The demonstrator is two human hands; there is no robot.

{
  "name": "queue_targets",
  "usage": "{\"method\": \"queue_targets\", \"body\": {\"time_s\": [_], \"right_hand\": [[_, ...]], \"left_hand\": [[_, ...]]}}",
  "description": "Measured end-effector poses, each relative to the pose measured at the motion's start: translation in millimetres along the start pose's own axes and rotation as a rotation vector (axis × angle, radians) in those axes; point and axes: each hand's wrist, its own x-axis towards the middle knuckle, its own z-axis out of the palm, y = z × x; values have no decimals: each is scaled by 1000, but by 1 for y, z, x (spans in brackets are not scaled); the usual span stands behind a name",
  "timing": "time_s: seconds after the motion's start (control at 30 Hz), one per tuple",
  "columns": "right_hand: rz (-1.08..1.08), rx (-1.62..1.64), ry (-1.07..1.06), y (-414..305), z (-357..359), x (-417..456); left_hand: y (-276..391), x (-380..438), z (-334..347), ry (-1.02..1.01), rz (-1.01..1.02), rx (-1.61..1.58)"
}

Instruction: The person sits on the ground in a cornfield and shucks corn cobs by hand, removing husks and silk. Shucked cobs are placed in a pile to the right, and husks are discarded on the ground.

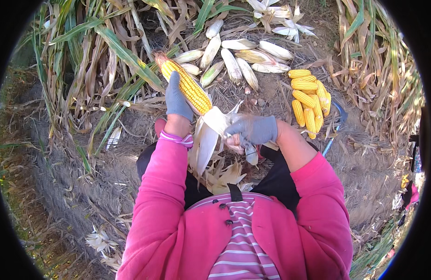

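Note:
A yellow corn ear [189, 85] tilts up and leftward before me, its kernels bare and brown silk at its tip. My left hand [178, 98], in a grey glove, grips it along the lower left side. Pale husk leaves [215, 120] are peeled back around the ear's base, and some hang down between my knees. My right hand [254, 129], gloved alike and slightly blurred, is closed around the husk at the base end. Beyond my hands lie several unpeeled corn ears [231, 64]. To the right is a pile of husked yellow ears [308, 98].
A sickle [338, 119] with a blue handle lies right of the pile. Cut corn stalks [107, 52] are heaped at the left, with more stalks [376, 70] at the right. Stripped husks [287, 21] lie at the back, and others [224, 173] between my legs.

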Motion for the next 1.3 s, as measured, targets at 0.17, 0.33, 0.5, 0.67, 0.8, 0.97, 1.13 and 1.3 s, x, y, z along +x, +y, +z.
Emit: {"method": "queue_targets", "body": {"time_s": [0.17,0.33,0.5,0.67,0.8,0.97,1.13,1.3], "right_hand": [[298,-92,-31,6,13,-11],[102,175,-54,-3,-2,-23],[6,430,607,-24,-38,-35],[35,237,903,-24,-29,-18],[72,31,992,-22,-25,-10],[46,-54,1017,-30,-24,-5],[4,-202,1092,-38,-26,-6],[-1,-327,1136,-38,-28,-5]], "left_hand": [[9,-5,5,-40,29,-61],[10,-9,8,-218,-61,-113],[5,-23,18,-289,-136,7],[-7,-31,27,-369,-176,-19],[-15,-41,28,-348,-151,173],[-20,-50,25,-456,-55,399],[-21,-59,34,-553,-84,410],[-22,-60,35,-615,-28,607]]}}
